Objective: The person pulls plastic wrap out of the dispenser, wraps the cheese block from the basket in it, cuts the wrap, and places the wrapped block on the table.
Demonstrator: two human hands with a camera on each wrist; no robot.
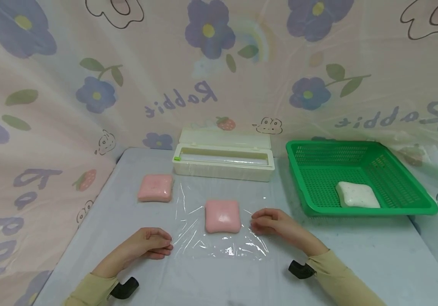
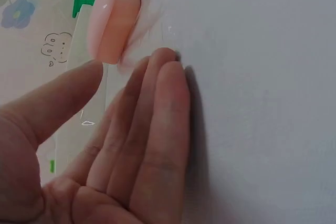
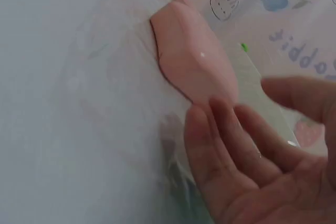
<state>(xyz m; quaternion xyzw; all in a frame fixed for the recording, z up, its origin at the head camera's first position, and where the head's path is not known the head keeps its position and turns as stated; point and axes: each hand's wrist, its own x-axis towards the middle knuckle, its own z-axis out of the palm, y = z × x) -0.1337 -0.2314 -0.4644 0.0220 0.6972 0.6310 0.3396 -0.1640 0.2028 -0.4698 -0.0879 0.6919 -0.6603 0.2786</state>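
Observation:
A pink, rounded-square soap bar (image 1: 222,216) lies on a sheet of clear cling film (image 1: 192,225) spread over the table. At the film's left edge is my left hand (image 1: 148,243), with relaxed fingers and nothing held. My right hand (image 1: 274,226) is over the film's right edge, its fingers loosely bent and empty. In the left wrist view, the thumb stands apart from the fingers (image 2: 168,108), and the soap bar (image 2: 118,19) shows beyond them. The right wrist view has the bar (image 3: 194,51) just past the fingertips.
Behind the film stands a cream cling film box (image 1: 224,169), lid raised, a roll inside. A second pink soap bar (image 1: 155,188) lies at the left. On the right, a green basket (image 1: 421,204) holds a white bar (image 1: 357,195). A patterned curtain (image 1: 241,76) hangs behind.

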